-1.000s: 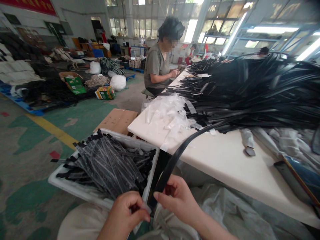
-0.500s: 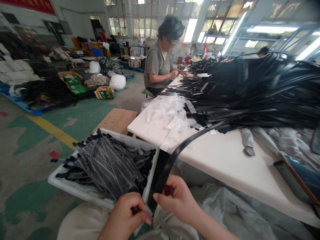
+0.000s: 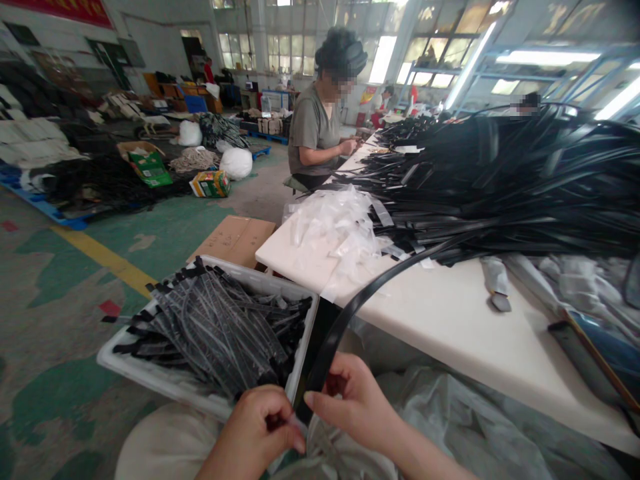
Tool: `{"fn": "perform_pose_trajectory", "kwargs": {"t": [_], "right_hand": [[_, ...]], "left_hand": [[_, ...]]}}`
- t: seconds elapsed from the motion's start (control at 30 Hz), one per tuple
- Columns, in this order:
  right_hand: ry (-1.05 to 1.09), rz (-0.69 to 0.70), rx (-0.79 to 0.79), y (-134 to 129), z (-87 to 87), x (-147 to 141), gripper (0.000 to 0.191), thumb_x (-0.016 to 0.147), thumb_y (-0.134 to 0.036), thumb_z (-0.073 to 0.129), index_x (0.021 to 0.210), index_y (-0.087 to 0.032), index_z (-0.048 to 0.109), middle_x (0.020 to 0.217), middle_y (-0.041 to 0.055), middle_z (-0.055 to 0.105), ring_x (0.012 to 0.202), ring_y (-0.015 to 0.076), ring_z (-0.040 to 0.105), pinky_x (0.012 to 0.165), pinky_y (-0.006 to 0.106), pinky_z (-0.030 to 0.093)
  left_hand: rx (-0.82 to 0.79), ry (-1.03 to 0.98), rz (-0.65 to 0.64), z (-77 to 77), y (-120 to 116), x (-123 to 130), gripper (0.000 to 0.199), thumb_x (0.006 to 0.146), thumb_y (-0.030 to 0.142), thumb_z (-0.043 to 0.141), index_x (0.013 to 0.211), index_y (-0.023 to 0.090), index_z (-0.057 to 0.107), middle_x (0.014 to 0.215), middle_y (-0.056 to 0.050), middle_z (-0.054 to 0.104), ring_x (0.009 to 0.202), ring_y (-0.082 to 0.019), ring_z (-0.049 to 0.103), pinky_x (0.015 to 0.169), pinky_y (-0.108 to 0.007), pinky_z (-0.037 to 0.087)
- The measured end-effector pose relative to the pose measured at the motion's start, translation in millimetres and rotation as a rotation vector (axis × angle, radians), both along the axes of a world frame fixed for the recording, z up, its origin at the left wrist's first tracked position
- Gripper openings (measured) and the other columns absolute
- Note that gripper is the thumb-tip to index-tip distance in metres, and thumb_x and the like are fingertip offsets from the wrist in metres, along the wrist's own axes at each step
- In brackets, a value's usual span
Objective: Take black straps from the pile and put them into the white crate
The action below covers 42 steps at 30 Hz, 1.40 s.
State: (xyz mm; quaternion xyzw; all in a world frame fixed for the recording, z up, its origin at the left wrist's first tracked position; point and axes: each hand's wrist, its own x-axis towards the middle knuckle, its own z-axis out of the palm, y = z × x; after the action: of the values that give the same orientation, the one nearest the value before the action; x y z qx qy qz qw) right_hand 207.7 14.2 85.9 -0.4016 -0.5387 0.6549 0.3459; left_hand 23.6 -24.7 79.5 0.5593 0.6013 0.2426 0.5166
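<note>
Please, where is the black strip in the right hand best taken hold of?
The black strip is probably best pinched across its broad faces just above the right hand, coming from the right: it looks flat, hangs beyond the table there, and the bin lies left.

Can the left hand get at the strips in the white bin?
Probably yes: the left hand appears close to the white bin, whose open top leaves the strips accessible, though the hand holds translucent film.
</note>
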Motion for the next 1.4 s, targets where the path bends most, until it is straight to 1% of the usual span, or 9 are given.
{"fn": "perform_pose_trajectory", "kwargs": {"t": [0.4, 0.5, 0.63, 0.83, 0.9, 1.03, 1.1, 1.27, 1.4], "right_hand": [[0.161, 0.104, -0.149, -4, -23.5, -5, 0.039, 0.071, -0.048, 0.083, 0.077, -0.013, 0.067, 0.059, -0.0032, 0.052, 0.049, 0.0065, 0.04, 0.046, 0.019, 0.03], [0.236, -0.105, -0.206, 13, -23.6, 2, 0.051, 0.076, -0.06, 0.075, 0.095, -0.014, 0.07, 0.057, -0.0041, 0.053, 0.041, 0.0053, 0.041, 0.04, 0.017, 0.027], [0.238, -0.425, -0.235, 25, -22.3, 2, 0.048, 0.066, -0.058, 0.083, 0.076, -0.015, 0.066, 0.051, -0.0073, 0.048, 0.035, 0.0017, 0.029, 0.034, 0.016, 0.017], [0.231, -0.042, -0.093, 0, -24.0, -7, 0.045, 0.074, -0.057, 0.078, 0.089, -0.015, 0.073, 0.054, -0.0042, 0.053, 0.042, 0.0067, 0.042, 0.041, 0.019, 0.034], [0.257, -0.155, -0.134, 6, -20.3, 5, 0.05, 0.076, -0.059, 0.075, 0.098, -0.015, 0.075, 0.051, -0.0064, 0.046, 0.04, 0.0059, 0.035, 0.039, 0.018, 0.027], [0.159, -0.617, -0.093, 24, -15.8, 28, 0.047, 0.083, -0.061, 0.067, 0.087, -0.014, 0.073, 0.057, -0.0054, 0.041, 0.041, 0.0054, 0.028, 0.035, 0.019, 0.018], [0.051, -0.562, 0.027, 18, -20.5, 23, 0.043, 0.087, -0.058, 0.065, 0.083, -0.015, 0.072, 0.059, -0.0035, 0.045, 0.044, 0.0073, 0.035, 0.038, 0.02, 0.024], [0.016, -0.163, 0.217, -17, -33.7, 0, 0.034, 0.09, -0.051, 0.064, 0.092, -0.019, 0.072, 0.068, 0.0004, 0.057, 0.057, 0.0118, 0.05, 0.052, 0.022, 0.041], [0.238, -0.406, -0.024, -5, -22.0, 26, 0.044, 0.086, -0.06, 0.063, 0.096, -0.018, 0.072, 0.053, -0.0043, 0.046, 0.042, 0.0087, 0.034, 0.038, 0.02, 0.025]], "left_hand": [[0.063, -0.067, -0.036, -5.7, -3, -5, 0.031, 0.084, 0.047, 0.06, 0.07, 0.019, 0.06, 0.073, 0.001, 0.054, 0.077, -0.02, 0.054, 0.072, -0.028, 0.039], [-0.015, -0.028, -0.063, -5.7, -4, -8, 0.031, 0.085, 0.046, 0.058, 0.07, 0.019, 0.057, 0.069, 0.0, 0.056, 0.072, -0.019, 0.054, 0.066, -0.028, 0.039], [-0.158, -0.161, -0.099, -3.6, 1, -4, 0.034, 0.086, 0.051, 0.053, 0.07, 0.021, 0.05, 0.064, -0.001, 0.063, 0.062, -0.018, 0.058, 0.062, -0.028, 0.043], [-0.106, -0.189, -0.054, 2.5, 11, 5, 0.032, 0.085, 0.051, 0.054, 0.076, 0.02, 0.055, 0.06, 0.003, 0.056, 0.057, -0.016, 0.054, 0.057, -0.027, 0.041], [-0.12, -0.16, -0.104, 3.8, 9, -1, 0.028, 0.086, 0.046, 0.053, 0.076, 0.02, 0.054, 0.062, 0.003, 0.057, 0.059, -0.016, 0.056, 0.059, -0.027, 0.042], [-0.108, -0.008, -0.153, 2.5, 5, -10, 0.034, 0.093, 0.046, 0.042, 0.069, 0.022, 0.049, 0.06, 0.003, 0.055, 0.059, -0.017, 0.056, 0.062, -0.028, 0.041], [-0.028, 0.075, -0.121, -0.4, 5, -4, 0.041, 0.096, 0.049, 0.034, 0.066, 0.023, 0.046, 0.059, 0.003, 0.052, 0.06, -0.017, 0.054, 0.064, -0.028, 0.04], [0.138, 0.16, -0.107, -8.3, 6, 16, 0.043, 0.098, 0.048, 0.03, 0.066, 0.023, 0.045, 0.066, -0.001, 0.055, 0.068, -0.02, 0.056, 0.066, -0.03, 0.037], [0.117, 0.19, -0.093, -10.5, 4, -1, 0.045, 0.099, 0.049, 0.028, 0.065, 0.023, 0.042, 0.063, 0.0, 0.053, 0.066, -0.02, 0.055, 0.066, -0.03, 0.036]]}}
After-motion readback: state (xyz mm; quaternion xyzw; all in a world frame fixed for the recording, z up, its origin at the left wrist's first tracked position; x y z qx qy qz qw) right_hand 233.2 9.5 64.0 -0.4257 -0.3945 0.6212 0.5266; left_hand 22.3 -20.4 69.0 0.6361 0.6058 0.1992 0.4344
